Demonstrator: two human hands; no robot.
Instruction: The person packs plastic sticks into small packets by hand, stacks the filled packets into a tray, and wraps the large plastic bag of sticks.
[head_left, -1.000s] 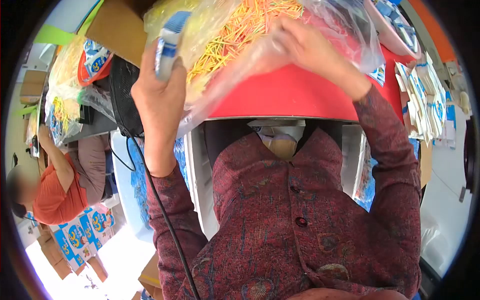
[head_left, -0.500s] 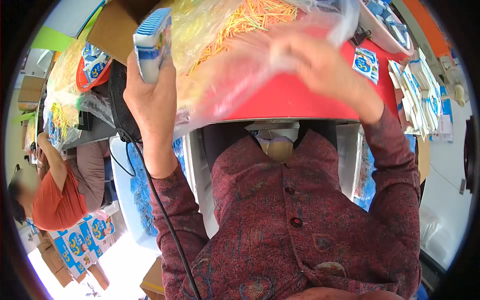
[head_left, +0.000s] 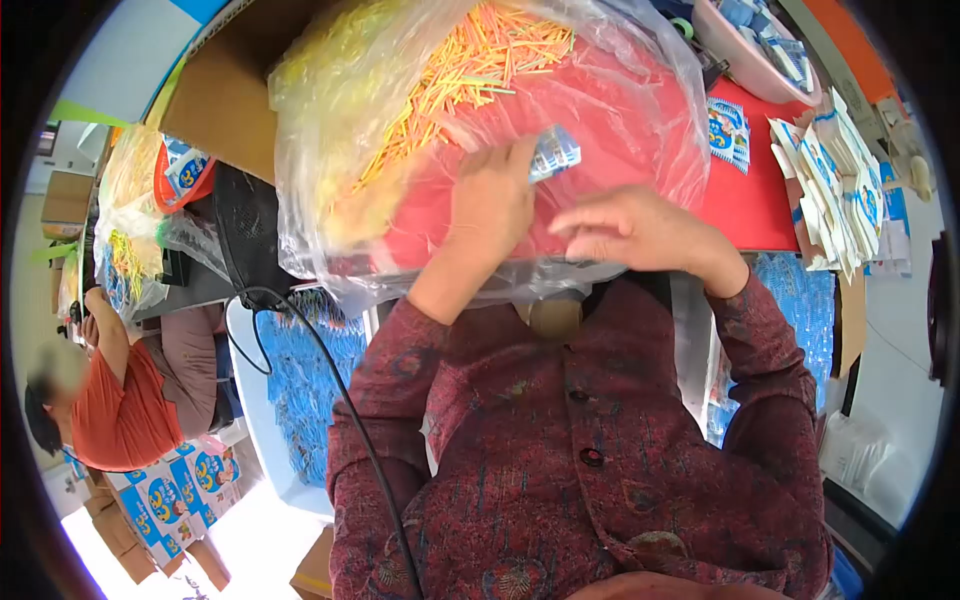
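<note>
My left hand [head_left: 488, 208] is closed around a small blue-and-white packet [head_left: 556, 153], whose end sticks out past the fingers. Just right of it is my right hand [head_left: 645, 228], fingers apart and slightly bent, with nothing in them. Both hands are above a clear plastic bag [head_left: 640, 110] spread over the red tabletop [head_left: 765, 200]. Thin orange and yellow sticks [head_left: 490, 55] lie in a loose heap on or in the bag, beyond my left hand.
At right are a printed packet [head_left: 728, 133], a stack of white-and-blue cartons [head_left: 835, 190] and a pink basin [head_left: 745, 45] of packets. A cardboard box [head_left: 225, 100] and black mesh pouch [head_left: 245, 220] stand left. Blue packets [head_left: 315, 390] fill a tub. A person in orange [head_left: 125, 405] sits left.
My left hand has moved right and down with the packet, in over the bag. My right hand has let go of the bag's edge and come lower; the bag now lies spread toward me.
</note>
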